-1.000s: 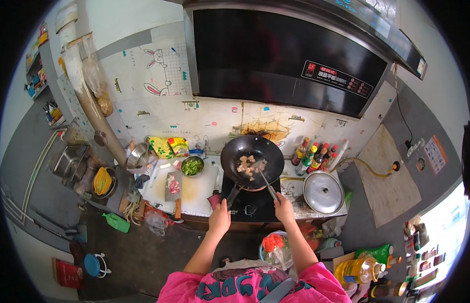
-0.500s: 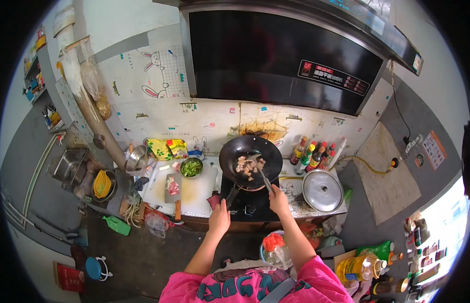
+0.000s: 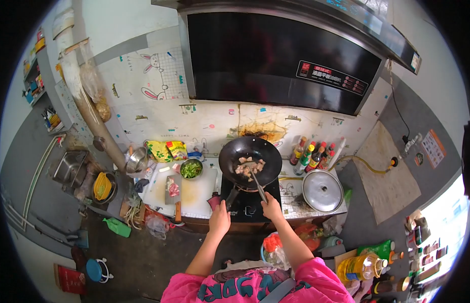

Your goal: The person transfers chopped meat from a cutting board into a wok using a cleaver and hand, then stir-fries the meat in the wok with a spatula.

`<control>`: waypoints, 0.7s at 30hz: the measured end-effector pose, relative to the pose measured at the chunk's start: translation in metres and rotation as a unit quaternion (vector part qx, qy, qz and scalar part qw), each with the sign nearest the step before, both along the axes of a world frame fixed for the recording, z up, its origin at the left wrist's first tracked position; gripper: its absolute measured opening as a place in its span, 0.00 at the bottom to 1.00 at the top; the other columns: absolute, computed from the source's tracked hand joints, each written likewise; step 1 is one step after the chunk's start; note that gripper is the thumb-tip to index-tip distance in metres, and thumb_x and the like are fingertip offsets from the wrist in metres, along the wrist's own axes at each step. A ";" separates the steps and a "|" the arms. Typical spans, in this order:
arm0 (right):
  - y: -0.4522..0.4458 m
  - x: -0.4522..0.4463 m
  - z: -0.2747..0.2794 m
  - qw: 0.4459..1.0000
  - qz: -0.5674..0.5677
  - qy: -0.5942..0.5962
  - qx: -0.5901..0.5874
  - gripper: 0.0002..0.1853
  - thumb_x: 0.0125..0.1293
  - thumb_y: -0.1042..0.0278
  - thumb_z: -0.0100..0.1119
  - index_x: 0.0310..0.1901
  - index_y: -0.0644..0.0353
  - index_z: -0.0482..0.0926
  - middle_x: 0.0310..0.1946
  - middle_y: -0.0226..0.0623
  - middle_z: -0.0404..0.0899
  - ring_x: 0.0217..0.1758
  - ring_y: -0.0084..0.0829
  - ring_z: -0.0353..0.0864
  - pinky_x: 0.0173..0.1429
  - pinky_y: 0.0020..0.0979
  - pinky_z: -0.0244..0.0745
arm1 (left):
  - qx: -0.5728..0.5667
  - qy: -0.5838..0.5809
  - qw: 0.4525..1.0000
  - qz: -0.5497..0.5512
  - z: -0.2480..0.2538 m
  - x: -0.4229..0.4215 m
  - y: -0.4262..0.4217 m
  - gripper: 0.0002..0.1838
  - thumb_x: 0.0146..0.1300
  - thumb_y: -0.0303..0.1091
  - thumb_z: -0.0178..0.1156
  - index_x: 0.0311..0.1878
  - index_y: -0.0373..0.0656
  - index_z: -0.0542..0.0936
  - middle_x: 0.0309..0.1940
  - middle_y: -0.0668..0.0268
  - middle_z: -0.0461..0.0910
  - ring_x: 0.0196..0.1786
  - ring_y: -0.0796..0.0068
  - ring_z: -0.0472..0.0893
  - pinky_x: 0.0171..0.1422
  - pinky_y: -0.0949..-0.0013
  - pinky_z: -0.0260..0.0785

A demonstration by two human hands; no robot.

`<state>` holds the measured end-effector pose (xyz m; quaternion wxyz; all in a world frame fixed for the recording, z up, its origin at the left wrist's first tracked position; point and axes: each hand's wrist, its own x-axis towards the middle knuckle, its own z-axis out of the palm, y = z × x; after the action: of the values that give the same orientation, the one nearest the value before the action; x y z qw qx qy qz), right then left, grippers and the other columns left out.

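Note:
A black wok (image 3: 230,156) sits on the stove (image 3: 250,209) with browned meat pieces (image 3: 243,170) in its bottom. My left hand (image 3: 220,220) is closed around the wok's handle (image 3: 233,194), at the near left side. In my right hand (image 3: 272,208) is the long handle of a spatula (image 3: 257,186); its blade lies among the meat, partly hidden by it. Left of the wok stands a bowl of chopped green vegetables (image 3: 191,168). Beside that bowl a cleaver (image 3: 177,209) lies on the white board (image 3: 204,189), with reddish sliced pieces (image 3: 172,187) on its blade.
Sauce bottles (image 3: 310,157) and a lidded metal pot (image 3: 323,191) stand right of the stove. Yellow seasoning bags (image 3: 167,150) and a metal bowl (image 3: 137,159) are at the back left. Overhead hangs a black range hood (image 3: 280,60). A gas hose (image 3: 366,160) runs along the right wall.
My right hand has shifted left and slightly down, and the spatula has swung left within the wok. The meat pieces lie a little differently. My left hand stays on the wok handle.

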<state>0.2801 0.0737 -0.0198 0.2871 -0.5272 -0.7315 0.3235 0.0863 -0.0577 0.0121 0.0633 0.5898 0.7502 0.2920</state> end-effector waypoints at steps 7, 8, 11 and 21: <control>-0.026 0.017 0.062 0.887 -0.076 0.356 -0.286 0.26 0.68 0.72 0.44 0.66 0.59 0.54 0.27 0.31 0.67 0.17 0.17 0.58 0.18 0.21 0.55 | 0.008 0.008 1.000 0.002 0.000 0.000 0.000 0.27 0.57 0.32 0.57 0.59 0.36 0.63 0.38 0.50 0.72 0.37 0.50 0.77 0.37 0.54 0.71; -0.022 0.021 0.062 0.871 -0.070 0.385 -0.296 0.25 0.68 0.71 0.44 0.66 0.60 0.54 0.27 0.32 0.67 0.17 0.18 0.57 0.18 0.21 0.55 | 0.007 0.008 1.000 0.003 0.000 0.000 0.001 0.27 0.57 0.32 0.57 0.59 0.36 0.63 0.38 0.50 0.72 0.37 0.50 0.77 0.37 0.54 0.71; -0.013 0.028 0.065 0.820 -0.069 0.462 -0.331 0.18 0.69 0.69 0.42 0.59 0.59 0.58 0.27 0.33 0.67 0.17 0.18 0.56 0.18 0.21 0.54 | 0.003 0.010 1.000 0.002 -0.002 0.000 0.000 0.26 0.57 0.32 0.57 0.59 0.36 0.63 0.38 0.50 0.72 0.37 0.50 0.77 0.38 0.54 0.71; 0.018 0.030 0.065 0.720 -0.092 0.543 -0.422 0.05 0.70 0.67 0.40 0.41 0.58 0.61 0.26 0.33 0.65 0.17 0.19 0.55 0.18 0.21 0.52 | -0.011 0.004 1.000 -0.002 0.001 -0.001 -0.001 0.27 0.58 0.33 0.56 0.59 0.36 0.62 0.40 0.49 0.71 0.38 0.48 0.76 0.39 0.53 0.70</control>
<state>0.3098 0.0915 0.0455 0.4108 -0.3930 -0.1857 0.8014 0.0853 -0.0590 0.0135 0.0673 0.5916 0.7524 0.2817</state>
